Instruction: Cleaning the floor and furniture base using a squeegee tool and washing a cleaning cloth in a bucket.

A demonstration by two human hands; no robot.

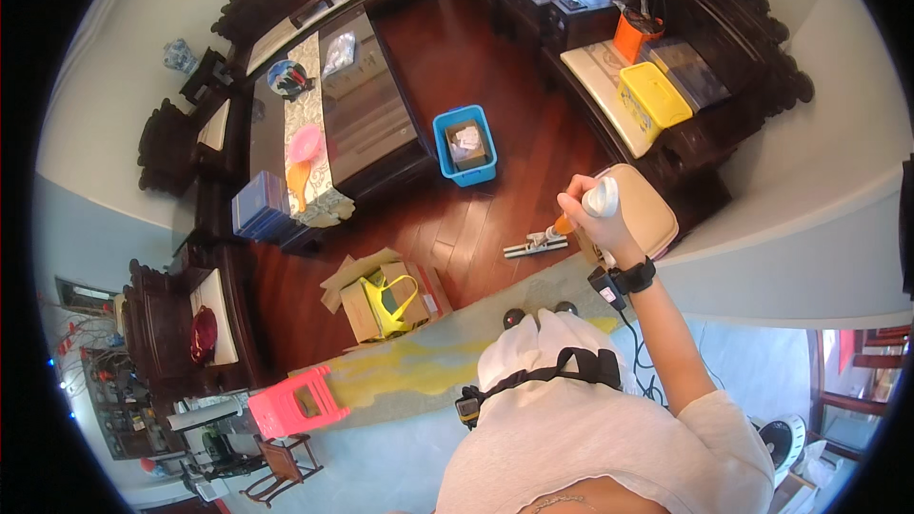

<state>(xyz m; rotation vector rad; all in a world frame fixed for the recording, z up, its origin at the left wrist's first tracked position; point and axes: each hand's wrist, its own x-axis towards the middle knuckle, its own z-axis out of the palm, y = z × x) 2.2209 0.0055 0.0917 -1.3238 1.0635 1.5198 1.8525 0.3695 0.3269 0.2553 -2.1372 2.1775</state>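
Observation:
My right hand (593, 218) is wrapped around the pole of a floor mop or squeegee (537, 248). The pole's white end cap (604, 198) sticks up out of my fist, and an orange part of the pole shows below it. The flat T-shaped head rests on the dark red wooden floor (457, 257), a little past the edge of a grey and yellow rug (400, 378). Right beside the hand stands a box or stool with a beige padded top (643, 210), partly hidden by my hand and forearm. My left hand is out of view.
A blue plastic bin (440, 146) holding a small carton stands on the floor ahead. An open cardboard box (360, 310) with a yellow bag is at left. A low dark table (382, 125), a carved bench (603, 118) and a pink stool (268, 407) stand around.

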